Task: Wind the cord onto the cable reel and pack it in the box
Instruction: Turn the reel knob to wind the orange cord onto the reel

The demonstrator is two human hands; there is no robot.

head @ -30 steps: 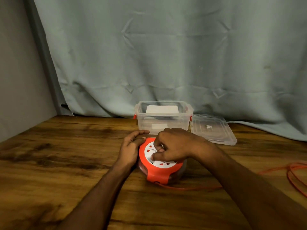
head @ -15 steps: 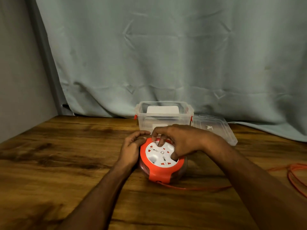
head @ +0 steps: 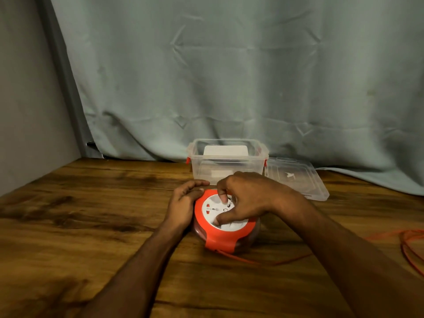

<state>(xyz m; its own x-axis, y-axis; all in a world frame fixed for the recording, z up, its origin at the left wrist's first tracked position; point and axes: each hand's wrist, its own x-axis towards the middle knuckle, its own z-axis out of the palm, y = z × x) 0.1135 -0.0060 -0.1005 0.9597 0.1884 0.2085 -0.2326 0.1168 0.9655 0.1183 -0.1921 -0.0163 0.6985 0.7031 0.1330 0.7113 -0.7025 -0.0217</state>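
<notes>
Orange plastic forms the rim of a round cable reel (head: 226,222) with a white socket face, lying flat on a brown wood-grain table (head: 91,226), its round face turned upward. The right hand (head: 246,198) covers the far and right part of that face, so the sockets under it cannot be seen; its fingers curl down onto the white disc, a forefinger and the thumb pressing into it. Whether they grip a knob or only a recess is hard to make out. The left hand (head: 183,204) lies just left of the right hand, cupped against the reel's left edge with loosely bent fingers touching the orange rim. The reel's lower body is dark and see-through, and how much cord sits inside cannot be told.

From the reel's near edge, below the right hand, a thin orange cord (head: 263,262) runs rightward along the table, passes under the right forearm and reappears in loops at the right edge, where it is cut off.

Just beyond the right hand stands a clear plastic storage box (head: 226,161) with small red latches, open, a white rectangular patch showing through it. Its clear flat lid (head: 296,177) lies to the right of the box. A pale grey-green curtain (head: 229,76) hangs behind.
</notes>
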